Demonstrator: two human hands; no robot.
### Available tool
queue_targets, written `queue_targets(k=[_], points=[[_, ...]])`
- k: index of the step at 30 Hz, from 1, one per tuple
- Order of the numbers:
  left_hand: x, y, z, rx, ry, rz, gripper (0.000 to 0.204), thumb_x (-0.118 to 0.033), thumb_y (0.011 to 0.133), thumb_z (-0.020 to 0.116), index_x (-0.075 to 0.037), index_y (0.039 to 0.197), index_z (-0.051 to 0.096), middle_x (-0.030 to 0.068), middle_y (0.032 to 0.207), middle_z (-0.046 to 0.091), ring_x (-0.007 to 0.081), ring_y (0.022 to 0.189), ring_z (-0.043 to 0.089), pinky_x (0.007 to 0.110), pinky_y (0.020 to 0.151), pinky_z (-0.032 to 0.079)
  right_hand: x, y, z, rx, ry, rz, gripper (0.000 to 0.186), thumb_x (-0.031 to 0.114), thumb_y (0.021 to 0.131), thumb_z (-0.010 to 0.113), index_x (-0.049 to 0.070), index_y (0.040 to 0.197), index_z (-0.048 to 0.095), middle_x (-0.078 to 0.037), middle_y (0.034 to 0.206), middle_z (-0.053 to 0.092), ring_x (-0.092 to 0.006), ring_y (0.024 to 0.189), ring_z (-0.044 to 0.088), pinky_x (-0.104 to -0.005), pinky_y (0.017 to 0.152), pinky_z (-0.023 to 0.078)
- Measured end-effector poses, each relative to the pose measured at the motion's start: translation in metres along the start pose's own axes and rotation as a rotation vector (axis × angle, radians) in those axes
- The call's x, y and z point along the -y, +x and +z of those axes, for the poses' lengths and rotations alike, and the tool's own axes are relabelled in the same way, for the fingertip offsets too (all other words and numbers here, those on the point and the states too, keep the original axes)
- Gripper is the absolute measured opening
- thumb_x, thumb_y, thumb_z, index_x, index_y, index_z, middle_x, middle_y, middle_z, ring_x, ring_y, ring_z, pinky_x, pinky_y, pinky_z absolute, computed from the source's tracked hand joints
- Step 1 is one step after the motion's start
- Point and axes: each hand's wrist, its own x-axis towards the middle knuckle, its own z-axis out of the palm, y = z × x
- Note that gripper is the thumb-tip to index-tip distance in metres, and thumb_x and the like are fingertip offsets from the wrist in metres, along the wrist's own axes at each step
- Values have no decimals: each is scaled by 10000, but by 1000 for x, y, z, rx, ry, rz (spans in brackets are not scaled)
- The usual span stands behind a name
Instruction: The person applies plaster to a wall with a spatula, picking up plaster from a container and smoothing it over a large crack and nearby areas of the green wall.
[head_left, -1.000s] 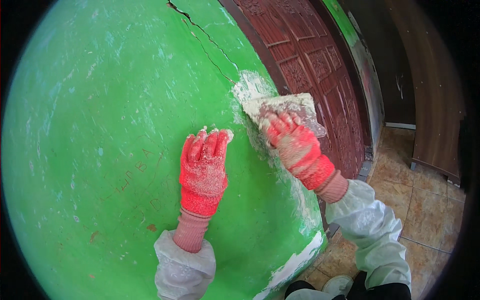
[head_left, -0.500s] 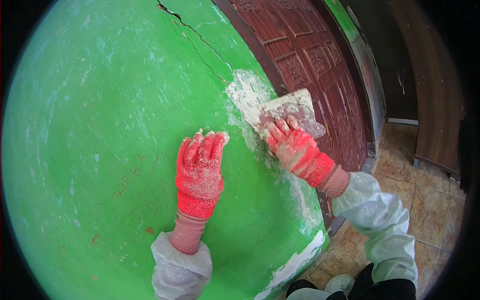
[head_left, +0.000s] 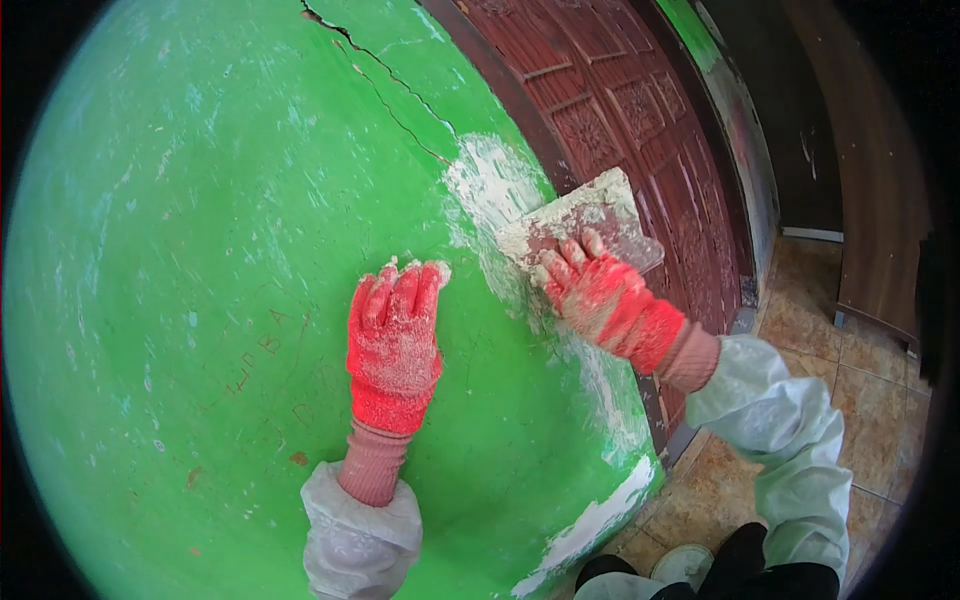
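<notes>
My right hand [head_left: 622,308], in a red knitted glove caked with white plaster, is closed on a wide putty knife [head_left: 600,215]. Its broad, plaster-smeared blade lies over the patch of white filler [head_left: 490,180] on the green wall [head_left: 220,200] and reaches across the door frame's edge. The handle is hidden under the glove. My left hand [head_left: 396,345], gloved the same way, is held against or just in front of the wall, left of the patch. Its fingers are stretched upward, with lumps of plaster at the tips; its palm is hidden.
A jagged crack [head_left: 385,85] runs from the top down to the filler. Right of the wall stands a carved reddish-brown door [head_left: 620,110]. More white filler [head_left: 590,525] lines the wall's lower edge. Brown floor tiles [head_left: 800,400] and a brown panel [head_left: 885,200] are at the right.
My right hand and the putty knife have shifted slightly right, and the blade's tilt has changed a little. My left hand keeps nearly the same place on the wall.
</notes>
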Motion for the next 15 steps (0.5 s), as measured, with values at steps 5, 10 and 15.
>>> queue_targets(k=[5,10,15], points=[[-1,-1,2,-9,-18,-7,499,4,721,560,-121,1204,545,48,1211,530,252,1197,437,422,1050,326,-20,5,-36,34,181,60,340,217,852,431,63,1129,552,-119,1252,521,-320,1182,471,-508,1010,304],[-2,1,1,1,-12,-10,514,21,721,553,-124,1214,541,50,1224,525,257,1202,437,422,1050,325,0,3,12,-127,89,36,357,228,861,424,39,1139,542,-129,1246,521,-337,1182,462,-551,1017,278],[-1,0,2,13,17,-7,525,31,718,553,-119,1221,534,52,1232,522,265,1203,438,424,1051,322,-11,-22,-1,-187,188,7,359,236,838,466,63,1143,546,-115,1265,497,-339,1173,463,-567,1007,278]])
